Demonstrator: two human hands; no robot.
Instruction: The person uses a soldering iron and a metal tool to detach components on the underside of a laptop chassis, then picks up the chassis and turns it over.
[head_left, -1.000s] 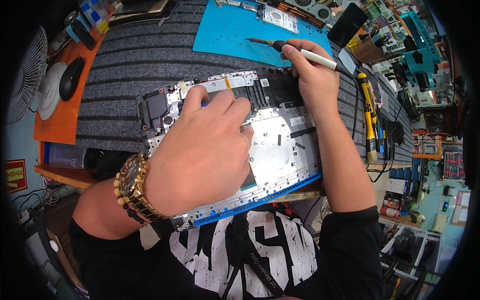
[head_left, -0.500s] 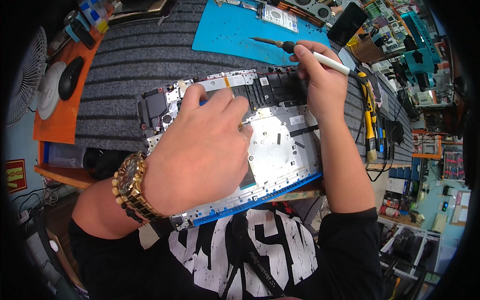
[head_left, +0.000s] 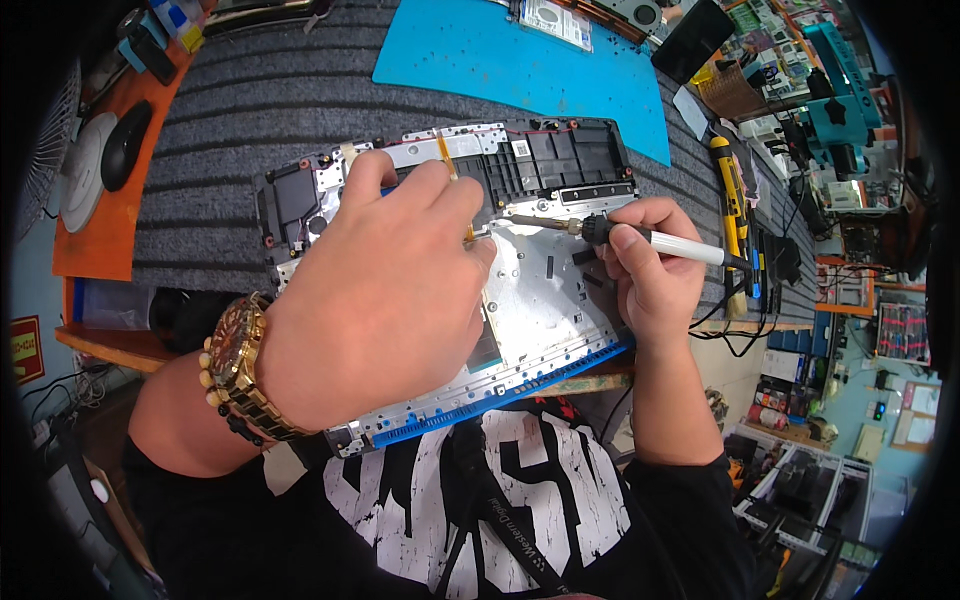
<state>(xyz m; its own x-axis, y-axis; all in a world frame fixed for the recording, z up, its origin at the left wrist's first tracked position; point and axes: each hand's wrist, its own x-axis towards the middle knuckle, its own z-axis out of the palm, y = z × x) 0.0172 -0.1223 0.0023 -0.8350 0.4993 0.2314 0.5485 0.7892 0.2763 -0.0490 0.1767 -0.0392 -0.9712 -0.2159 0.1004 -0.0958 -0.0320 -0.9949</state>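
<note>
My right hand (head_left: 655, 275) grips the white handle of a soldering iron (head_left: 688, 248). The iron lies nearly level, and its tip points left, close to the fingertips of my left hand (head_left: 385, 270). That hand is closed over the middle of an opened laptop case (head_left: 545, 275), with curled fingers whose tips are mostly hidden; what they pinch is hidden too. An amber ribbon strip (head_left: 446, 155) runs under the fingers. Silver metal, black plastic parts and a blue edge strip (head_left: 500, 398) make up the case.
The laptop case lies on a grey striped mat (head_left: 240, 130). Beyond it is a blue work mat (head_left: 520, 70) with scattered small bits. Yellow-handled tools (head_left: 732, 190) lie at right, near black cables. A black mouse (head_left: 127, 146) and a white fan (head_left: 60, 160) are at left.
My right hand has lowered the soldering iron from above the blue mat toward me, bringing its tip beside my left fingers. My left hand stays closed at the same part of the case.
</note>
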